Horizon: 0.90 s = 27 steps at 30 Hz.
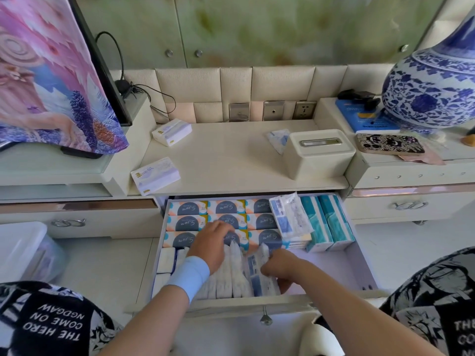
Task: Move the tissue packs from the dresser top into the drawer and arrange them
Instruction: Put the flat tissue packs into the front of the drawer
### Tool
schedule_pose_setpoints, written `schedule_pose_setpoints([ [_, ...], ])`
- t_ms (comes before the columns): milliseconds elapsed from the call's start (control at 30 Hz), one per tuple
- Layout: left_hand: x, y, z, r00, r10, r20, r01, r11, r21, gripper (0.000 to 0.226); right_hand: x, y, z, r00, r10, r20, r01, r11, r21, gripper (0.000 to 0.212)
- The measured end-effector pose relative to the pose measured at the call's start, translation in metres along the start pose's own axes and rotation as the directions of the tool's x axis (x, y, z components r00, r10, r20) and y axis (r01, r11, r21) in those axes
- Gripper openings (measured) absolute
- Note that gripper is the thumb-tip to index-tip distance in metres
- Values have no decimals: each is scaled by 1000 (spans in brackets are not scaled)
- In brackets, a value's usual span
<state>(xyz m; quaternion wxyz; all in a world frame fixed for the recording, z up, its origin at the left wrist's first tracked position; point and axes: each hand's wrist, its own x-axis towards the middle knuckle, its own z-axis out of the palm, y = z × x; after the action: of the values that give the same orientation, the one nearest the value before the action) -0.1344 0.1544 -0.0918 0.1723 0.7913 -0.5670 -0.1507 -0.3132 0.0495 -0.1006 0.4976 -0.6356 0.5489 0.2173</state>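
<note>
A cream dresser tabletop (231,155) spans the view. Below it the drawer (359,265) is pulled open and is nearly full. Flat orange-and-navy packs (187,223) fill its back, teal packs (326,224) stand at its right, and upright white packs (236,276) line its front. The left hand (212,242) presses on that row with its fingers close together. The right hand (280,265) curls its fingers round the end pack (253,274).

The row looks soft, with bare drawer floor to its right, so letting go could tip it over.

Two tissue packs remain on the tabletop's left side, a rear pack (171,131) and a front pack (155,175). Both are squashy white wrapped blocks with yellow lettering. The front one sits at the edge, where a passing arm could knock it off.
</note>
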Motion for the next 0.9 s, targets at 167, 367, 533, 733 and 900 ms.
schedule_pose_setpoints([
  [167,-4,-9,-7,999,24,-21,-24,1000,-5,39,-8,-17,21,967,-165,194,125,971,202,31],
  [367,-13,-13,26,881,58,469,-276,869,411,101,4,-8,19,992,-74,105,58,988,145,37],
  [533,-14,-17,27,903,48,427,-229,895,383,87,5,-11,30,974,-154,167,127,978,163,46],
  [733,-13,-1,29,896,180,406,-331,880,340,83,-3,-13,28,971,-220,90,185,939,289,43],
  [900,-2,3,18,870,110,481,-287,907,310,85,5,-23,13,883,-308,-354,264,950,-168,15],
])
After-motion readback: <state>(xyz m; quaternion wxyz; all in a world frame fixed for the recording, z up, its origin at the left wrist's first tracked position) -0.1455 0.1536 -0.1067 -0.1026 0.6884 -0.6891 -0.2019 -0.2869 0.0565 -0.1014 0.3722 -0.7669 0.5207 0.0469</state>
